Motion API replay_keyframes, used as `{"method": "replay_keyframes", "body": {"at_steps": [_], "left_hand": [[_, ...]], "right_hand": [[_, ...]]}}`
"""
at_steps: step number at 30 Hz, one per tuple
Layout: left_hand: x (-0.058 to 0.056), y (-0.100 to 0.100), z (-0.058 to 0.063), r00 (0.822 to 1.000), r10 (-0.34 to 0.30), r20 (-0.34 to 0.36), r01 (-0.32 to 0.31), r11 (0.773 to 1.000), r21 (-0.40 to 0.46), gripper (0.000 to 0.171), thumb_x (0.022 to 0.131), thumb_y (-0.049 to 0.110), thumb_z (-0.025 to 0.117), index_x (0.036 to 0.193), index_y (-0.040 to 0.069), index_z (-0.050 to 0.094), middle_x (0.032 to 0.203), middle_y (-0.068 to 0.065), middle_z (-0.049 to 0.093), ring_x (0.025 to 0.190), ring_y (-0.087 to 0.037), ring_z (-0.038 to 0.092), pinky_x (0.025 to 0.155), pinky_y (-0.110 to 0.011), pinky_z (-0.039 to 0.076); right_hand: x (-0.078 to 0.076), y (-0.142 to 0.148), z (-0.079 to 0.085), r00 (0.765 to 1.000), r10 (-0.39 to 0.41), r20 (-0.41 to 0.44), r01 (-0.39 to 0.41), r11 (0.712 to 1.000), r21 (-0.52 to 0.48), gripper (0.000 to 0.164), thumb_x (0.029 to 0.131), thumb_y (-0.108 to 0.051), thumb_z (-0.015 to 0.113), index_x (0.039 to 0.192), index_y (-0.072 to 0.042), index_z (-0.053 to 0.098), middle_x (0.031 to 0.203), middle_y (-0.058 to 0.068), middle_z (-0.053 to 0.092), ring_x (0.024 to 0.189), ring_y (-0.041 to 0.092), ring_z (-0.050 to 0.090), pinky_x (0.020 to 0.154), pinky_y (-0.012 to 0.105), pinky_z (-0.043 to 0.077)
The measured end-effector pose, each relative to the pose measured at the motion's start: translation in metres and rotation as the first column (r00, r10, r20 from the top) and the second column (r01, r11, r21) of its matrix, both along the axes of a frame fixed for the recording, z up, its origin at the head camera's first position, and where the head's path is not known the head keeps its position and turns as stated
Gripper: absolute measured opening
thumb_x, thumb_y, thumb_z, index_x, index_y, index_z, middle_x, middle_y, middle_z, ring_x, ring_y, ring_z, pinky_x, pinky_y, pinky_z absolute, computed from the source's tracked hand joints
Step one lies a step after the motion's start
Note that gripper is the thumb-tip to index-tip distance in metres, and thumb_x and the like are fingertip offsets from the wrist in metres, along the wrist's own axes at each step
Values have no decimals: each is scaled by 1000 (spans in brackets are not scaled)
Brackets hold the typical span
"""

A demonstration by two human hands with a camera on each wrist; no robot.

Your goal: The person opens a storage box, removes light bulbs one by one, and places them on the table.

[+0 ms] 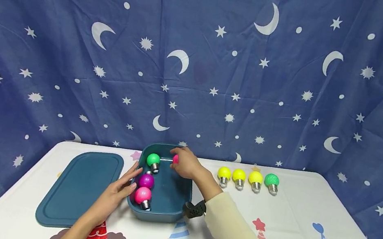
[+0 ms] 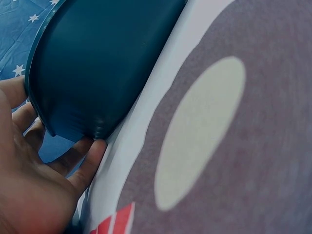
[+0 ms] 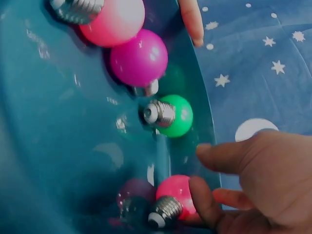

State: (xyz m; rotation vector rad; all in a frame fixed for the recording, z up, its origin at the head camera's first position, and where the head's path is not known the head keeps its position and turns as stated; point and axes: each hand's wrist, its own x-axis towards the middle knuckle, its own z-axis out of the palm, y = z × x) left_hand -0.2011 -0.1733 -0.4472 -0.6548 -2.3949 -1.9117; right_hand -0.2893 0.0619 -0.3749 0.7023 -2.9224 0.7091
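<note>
A dark teal container (image 1: 162, 217) holds light bulbs: a green bulb (image 1: 153, 159), a purple bulb (image 1: 146, 181) and a pink bulb (image 1: 143, 195) along its left side. My left hand (image 1: 114, 197) rests against the container's left wall with fingers spread, their tips by the rim and the base in the left wrist view. Reaching in at the back right, my right hand (image 1: 186, 163) pinches another pink bulb (image 3: 176, 192), low in the container. Part of that bulb is hidden behind the fingers; its metal screw base points away from the hand.
Left of the container lies a flat teal lid (image 1: 80, 189). Three yellow bulbs (image 1: 239, 175) and a textured green bulb (image 1: 272, 180) stand in a row on the right of the table. A blue curtain (image 1: 199, 67) with moons and stars hangs behind the white printed tablecloth (image 1: 235, 221).
</note>
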Motion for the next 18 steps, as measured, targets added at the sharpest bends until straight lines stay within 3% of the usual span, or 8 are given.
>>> {"method": "replay_keyframes", "body": {"at_steps": [18], "left_hand": [[-1,0,1,1000,9,8,-9,1000,2,49,100,18,50,147,12,39,159,1,15,144,-28,7,98,-5,22]], "right_hand": [[11,-7,-7,998,65,-24,-61,989,138,49,85,-8,70,131,-7,57,129,16,55,119,30,52,95,45,46]]}}
